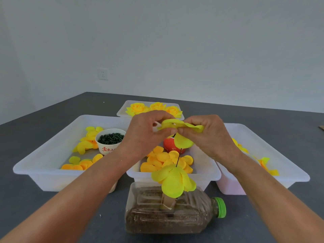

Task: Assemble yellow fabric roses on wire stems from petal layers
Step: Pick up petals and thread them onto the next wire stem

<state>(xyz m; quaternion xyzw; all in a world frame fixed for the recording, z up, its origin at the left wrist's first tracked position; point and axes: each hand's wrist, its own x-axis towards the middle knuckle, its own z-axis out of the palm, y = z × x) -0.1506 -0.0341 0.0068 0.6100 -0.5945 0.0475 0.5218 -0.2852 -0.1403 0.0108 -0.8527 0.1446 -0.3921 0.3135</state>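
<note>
My left hand point(147, 132) and my right hand point(208, 135) meet above the middle tray and together pinch a yellow petal layer point(182, 135) at the top of a thin dark wire stem point(179, 157). The stem stands upright from a clear bottle point(168, 213) filled with brown grain, lying on its side. Lower on the stem sits another yellow petal layer point(173, 181). Three finished yellow roses point(154, 107) lie in the far tray point(122, 109).
A large white tray point(43, 165) at the left holds loose petal layers and a paper cup point(109, 142) of dark green pieces. The middle tray point(206, 174) holds orange-yellow petals and a red cup point(169, 146). Another tray point(280, 160) with petals stands at the right.
</note>
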